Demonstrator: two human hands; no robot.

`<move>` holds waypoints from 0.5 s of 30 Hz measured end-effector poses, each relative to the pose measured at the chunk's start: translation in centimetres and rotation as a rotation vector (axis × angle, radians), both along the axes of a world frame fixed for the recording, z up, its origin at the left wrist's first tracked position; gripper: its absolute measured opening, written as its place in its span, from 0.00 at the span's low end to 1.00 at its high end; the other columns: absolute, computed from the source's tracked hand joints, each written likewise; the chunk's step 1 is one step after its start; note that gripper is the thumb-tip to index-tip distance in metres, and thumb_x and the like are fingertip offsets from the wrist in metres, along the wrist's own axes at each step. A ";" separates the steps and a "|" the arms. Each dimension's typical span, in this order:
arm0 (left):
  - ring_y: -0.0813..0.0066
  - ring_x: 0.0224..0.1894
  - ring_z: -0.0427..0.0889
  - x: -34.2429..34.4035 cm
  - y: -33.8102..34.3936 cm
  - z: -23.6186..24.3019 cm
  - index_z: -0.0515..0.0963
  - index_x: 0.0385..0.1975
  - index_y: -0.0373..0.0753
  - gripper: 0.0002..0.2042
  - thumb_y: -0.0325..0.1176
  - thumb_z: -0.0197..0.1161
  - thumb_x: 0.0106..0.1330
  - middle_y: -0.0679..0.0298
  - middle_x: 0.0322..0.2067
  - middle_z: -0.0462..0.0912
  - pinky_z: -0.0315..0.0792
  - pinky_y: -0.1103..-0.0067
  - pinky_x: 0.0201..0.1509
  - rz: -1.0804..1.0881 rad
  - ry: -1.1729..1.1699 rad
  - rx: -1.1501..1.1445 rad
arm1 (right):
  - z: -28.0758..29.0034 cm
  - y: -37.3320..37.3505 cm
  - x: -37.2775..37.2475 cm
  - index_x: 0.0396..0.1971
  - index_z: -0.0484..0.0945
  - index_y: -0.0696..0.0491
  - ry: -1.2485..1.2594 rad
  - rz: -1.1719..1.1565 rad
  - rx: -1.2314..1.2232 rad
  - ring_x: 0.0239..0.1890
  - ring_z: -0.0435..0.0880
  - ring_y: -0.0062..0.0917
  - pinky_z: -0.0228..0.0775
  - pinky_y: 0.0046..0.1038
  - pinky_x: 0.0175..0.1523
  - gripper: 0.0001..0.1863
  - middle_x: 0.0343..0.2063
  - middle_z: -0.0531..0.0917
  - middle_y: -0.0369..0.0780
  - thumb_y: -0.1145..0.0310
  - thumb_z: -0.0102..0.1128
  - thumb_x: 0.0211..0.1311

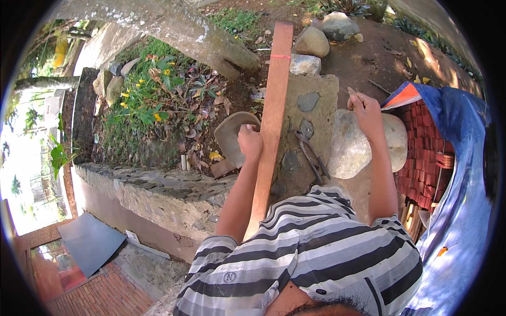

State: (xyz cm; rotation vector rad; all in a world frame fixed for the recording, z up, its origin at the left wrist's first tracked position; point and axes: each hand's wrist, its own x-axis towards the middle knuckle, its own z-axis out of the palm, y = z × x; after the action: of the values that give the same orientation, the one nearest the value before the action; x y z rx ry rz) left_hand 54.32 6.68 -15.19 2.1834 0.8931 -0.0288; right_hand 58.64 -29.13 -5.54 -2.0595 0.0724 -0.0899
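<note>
- The left hand [250,142] is curled against the left edge of the long wooden plank [279,79], which probably keeps it steady; I cannot tell whether its grip clasps the wood.
- The right hand [365,105] has a narrow, pinched grip beside the large pale stone [363,142].
- The plank lies lengthwise over a rough concrete ledge [321,89]; pincers [312,158] rest there within reach.
- Outdoors, a blue tarp [458,174] drapes over reddish stacked pieces [419,152].

The left forearm [238,190] slants forward and inward, ending in a left hand [250,142] with curled fingers. The right forearm [381,171] points almost straight ahead; the right hand [365,108] reaches farther forward, fingers bunched together. Both hands are well apart.
</note>
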 end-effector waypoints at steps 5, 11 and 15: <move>0.49 0.40 0.86 -0.4 -3.2 0.8 0.78 0.38 0.35 0.15 0.38 0.48 0.79 0.52 0.33 0.88 0.74 0.60 0.46 -0.026 -0.078 0.016 | -1.4 -1.3 2.1 0.25 0.77 0.59 -0.006 -0.085 0.189 0.21 0.59 0.15 0.54 0.26 0.27 0.17 0.15 0.63 0.30 0.64 0.56 0.74; 0.66 0.37 0.89 1.6 -1.6 2.4 0.72 0.38 0.34 0.11 0.32 0.45 0.81 0.52 0.33 0.88 0.79 0.74 0.37 0.118 -0.498 -0.300 | -4.8 -5.1 -0.3 0.24 0.76 0.57 0.121 -0.079 0.091 0.21 0.58 0.14 0.51 0.25 0.27 0.17 0.16 0.63 0.28 0.65 0.54 0.75; 0.65 0.38 0.89 7.7 4.4 2.3 0.71 0.38 0.33 0.12 0.29 0.42 0.82 0.51 0.36 0.87 0.82 0.73 0.40 0.172 -0.788 -0.557 | -7.6 -5.8 -1.6 0.23 0.74 0.58 0.160 -0.133 0.090 0.22 0.61 0.15 0.55 0.26 0.28 0.18 0.16 0.65 0.32 0.64 0.54 0.74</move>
State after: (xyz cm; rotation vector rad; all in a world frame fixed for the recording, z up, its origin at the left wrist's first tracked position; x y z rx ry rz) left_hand 62.02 11.11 -12.89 1.4005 0.5173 0.5609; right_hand 57.01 -34.90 -13.16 -1.9677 0.3077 -0.0036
